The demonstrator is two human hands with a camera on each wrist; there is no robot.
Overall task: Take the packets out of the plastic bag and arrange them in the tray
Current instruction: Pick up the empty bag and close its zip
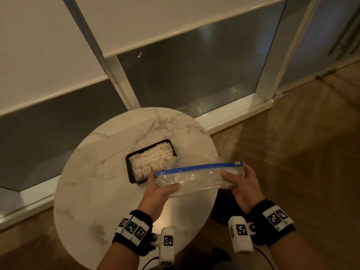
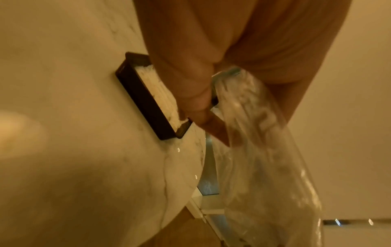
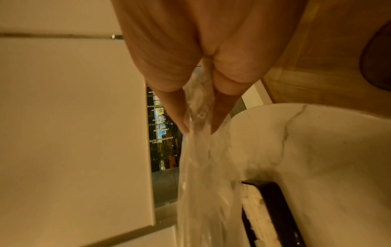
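Note:
A clear plastic bag (image 1: 196, 178) with a blue zip strip hangs stretched between both hands above the table's right side. My left hand (image 1: 161, 189) pinches its left end, thumb on top. My right hand (image 1: 236, 182) pinches the right end. The bag looks empty. Behind it a black tray (image 1: 129, 166) sits on the marble table, filled with rows of white packets (image 1: 152, 162). The left wrist view shows the tray (image 2: 143, 98), its packets (image 2: 156, 90) and the bag (image 2: 260, 150) pinched by my fingers. In the right wrist view the bag (image 3: 203, 167) hangs from my fingers beside the tray (image 3: 277, 205).
The round white marble table (image 1: 93, 188) stands on a wooden floor (image 1: 302, 152), close to a window with a white frame (image 1: 229, 112) and lowered blinds. The table's right edge lies under the bag.

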